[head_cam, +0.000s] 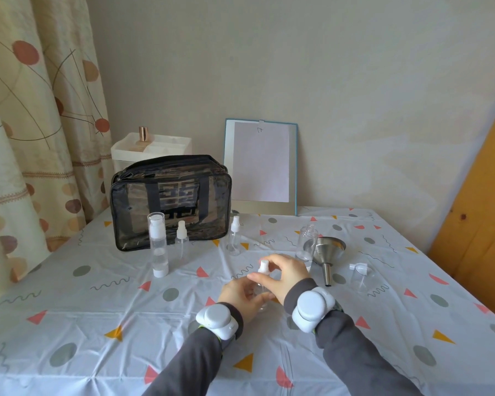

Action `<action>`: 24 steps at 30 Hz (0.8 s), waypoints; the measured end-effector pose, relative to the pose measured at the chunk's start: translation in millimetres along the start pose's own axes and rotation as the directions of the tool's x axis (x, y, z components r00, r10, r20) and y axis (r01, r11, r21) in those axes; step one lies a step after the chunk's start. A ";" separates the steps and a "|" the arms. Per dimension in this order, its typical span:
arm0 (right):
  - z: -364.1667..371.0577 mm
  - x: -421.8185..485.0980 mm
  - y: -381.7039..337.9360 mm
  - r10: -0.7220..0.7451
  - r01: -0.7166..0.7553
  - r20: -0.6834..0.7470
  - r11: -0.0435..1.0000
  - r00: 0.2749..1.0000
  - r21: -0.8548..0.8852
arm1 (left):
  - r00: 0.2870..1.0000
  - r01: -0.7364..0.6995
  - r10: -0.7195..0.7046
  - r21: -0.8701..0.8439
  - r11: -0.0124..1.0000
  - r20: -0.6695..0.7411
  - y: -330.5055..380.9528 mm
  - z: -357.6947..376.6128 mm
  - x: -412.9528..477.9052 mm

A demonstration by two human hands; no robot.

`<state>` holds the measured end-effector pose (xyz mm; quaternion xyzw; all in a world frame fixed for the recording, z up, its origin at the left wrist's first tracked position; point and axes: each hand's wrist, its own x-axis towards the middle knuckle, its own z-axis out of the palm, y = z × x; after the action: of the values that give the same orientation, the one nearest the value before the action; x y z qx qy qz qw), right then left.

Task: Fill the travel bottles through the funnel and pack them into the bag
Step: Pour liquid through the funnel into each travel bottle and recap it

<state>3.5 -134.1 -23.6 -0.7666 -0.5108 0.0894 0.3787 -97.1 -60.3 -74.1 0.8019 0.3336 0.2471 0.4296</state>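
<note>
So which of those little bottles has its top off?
The clear bottle standing right beside the metal funnel: its threaded neck is bare and open, while the other four bottles all wear white spray or pump tops.

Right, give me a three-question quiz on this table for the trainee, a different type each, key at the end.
1. True or false: the steel funnel stands upright in a bottle's neck.
2. The left hand and right hand together hold: A the tall pump bottle, B a small spray bottle, C the black bag.
3. Fill in: the uncapped bottle stands right beside the ____.
Key: 1 false, it lies on its side on the tablecloth. 2 B. 3 funnel.
</note>
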 end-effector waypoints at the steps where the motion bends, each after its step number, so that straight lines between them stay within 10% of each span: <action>1: 0.5 -0.9 1.5 -0.012 0.011 0.026 0.999 1.000 0.053 | 1.000 -0.006 0.006 -0.004 1.000 0.005 -0.3 0.4 -0.7; 24: 0.5 1.7 9.0 -0.021 0.016 0.019 0.974 1.000 0.226 | 1.000 -0.021 0.020 -0.058 0.998 -0.014 -7.6 4.8 1.8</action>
<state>10.4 -134.1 -29.6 -0.7128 -0.5082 0.1515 0.4590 -95.1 -58.4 -82.8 0.7909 0.3209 0.2662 0.4480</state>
